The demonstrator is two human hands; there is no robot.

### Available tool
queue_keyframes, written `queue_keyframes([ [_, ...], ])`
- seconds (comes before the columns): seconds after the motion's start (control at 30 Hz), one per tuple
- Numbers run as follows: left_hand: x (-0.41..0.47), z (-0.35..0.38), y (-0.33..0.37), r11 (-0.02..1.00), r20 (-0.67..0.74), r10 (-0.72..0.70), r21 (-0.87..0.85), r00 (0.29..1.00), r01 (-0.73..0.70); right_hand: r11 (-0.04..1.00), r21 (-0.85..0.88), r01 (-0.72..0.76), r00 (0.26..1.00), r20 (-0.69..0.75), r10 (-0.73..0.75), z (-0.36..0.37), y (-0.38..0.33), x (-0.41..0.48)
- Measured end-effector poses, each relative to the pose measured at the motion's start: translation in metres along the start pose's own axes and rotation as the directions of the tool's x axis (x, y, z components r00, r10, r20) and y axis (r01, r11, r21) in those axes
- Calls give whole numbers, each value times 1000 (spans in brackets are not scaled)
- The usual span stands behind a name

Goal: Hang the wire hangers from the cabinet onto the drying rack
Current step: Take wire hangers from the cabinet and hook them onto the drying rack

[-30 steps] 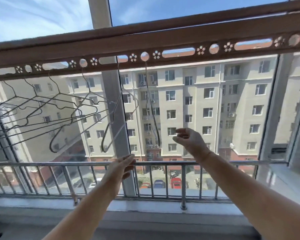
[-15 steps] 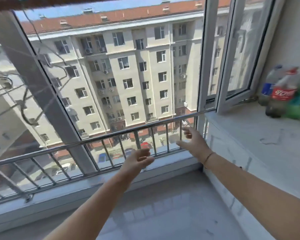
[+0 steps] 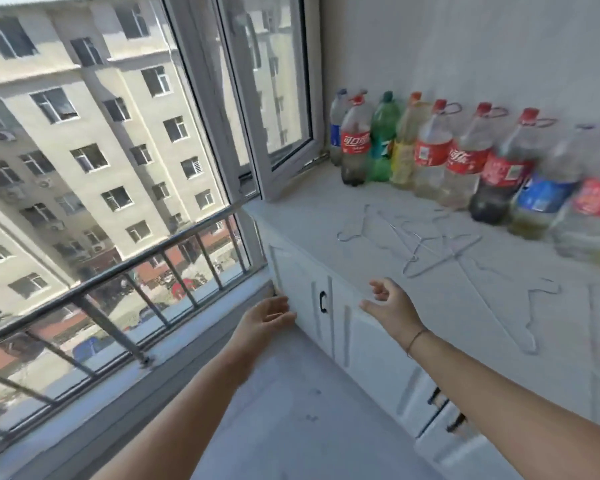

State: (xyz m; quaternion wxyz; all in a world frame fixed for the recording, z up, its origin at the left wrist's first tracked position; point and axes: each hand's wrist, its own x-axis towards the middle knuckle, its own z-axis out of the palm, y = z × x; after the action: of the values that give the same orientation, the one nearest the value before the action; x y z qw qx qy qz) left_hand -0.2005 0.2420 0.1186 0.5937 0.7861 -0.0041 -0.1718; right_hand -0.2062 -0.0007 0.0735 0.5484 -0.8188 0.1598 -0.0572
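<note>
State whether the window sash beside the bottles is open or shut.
Open: the window sash is swung inward, its lower corner over the cabinet top, clear of its frame.

daylight bright from window point(image 3: 118, 150) | bottles point(image 3: 499, 161) motion-blurred at right | wide-angle bending at edges

Daylight was admitted through the left window point(image 3: 101, 150); bottles point(image 3: 430, 154) were lined on the cabinet point(image 3: 371, 344) against the far wall point(image 3: 465, 46).
</note>
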Motion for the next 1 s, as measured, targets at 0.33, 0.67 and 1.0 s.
queue_keyframes([
  [0.33,103,145,26,997,139,-62,-39,988,68,987,56,-151,969,-188,159,-141,87,73],
  [0.67,191,174,27,981,94,-178,-59,980,184,975,85,-204,944,-246,219,-181,114,180],
  [1.0,323,202,37,967,185,-226,-80,956,244,936,108,-336,912,-212,352,-164,125,312],
])
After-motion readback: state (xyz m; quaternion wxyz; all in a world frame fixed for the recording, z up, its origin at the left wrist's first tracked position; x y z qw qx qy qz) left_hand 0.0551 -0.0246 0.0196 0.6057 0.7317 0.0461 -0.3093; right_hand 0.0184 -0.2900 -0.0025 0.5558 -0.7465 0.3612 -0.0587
